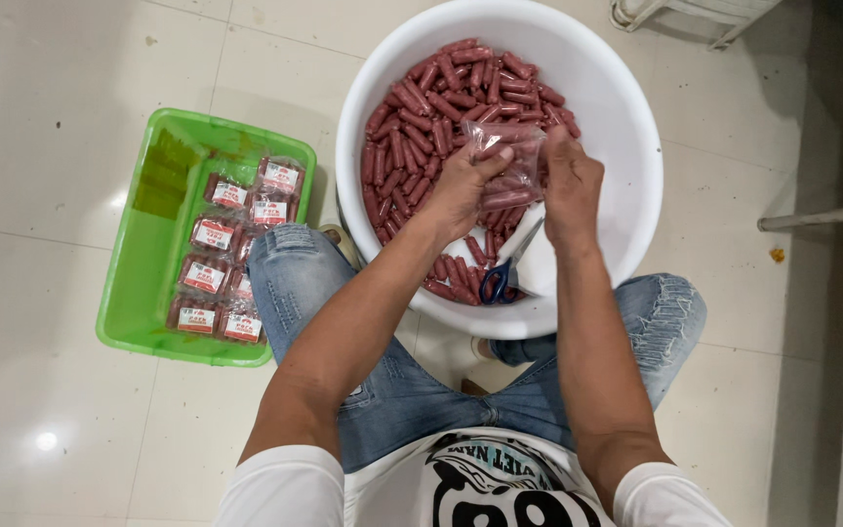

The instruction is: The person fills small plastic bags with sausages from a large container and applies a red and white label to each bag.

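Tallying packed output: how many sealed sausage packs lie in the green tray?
9 packs visible, clustered along the right side of the green tray, running from far end to near end; overlaps may hide more.

At the top centre of the frame I see a white basin [626,127] heaped with dull red sausages [431,107]. The bag [504,161] held above them is clear, showing red through it. Blue-handled scissors [501,278] lie at the basin's lower edge. On the left, a bright green tray [139,283] carries clear packets [215,234] with red-and-white labels. The floor [41,137] is pale cream tile; the jeans [295,273] are faded blue.
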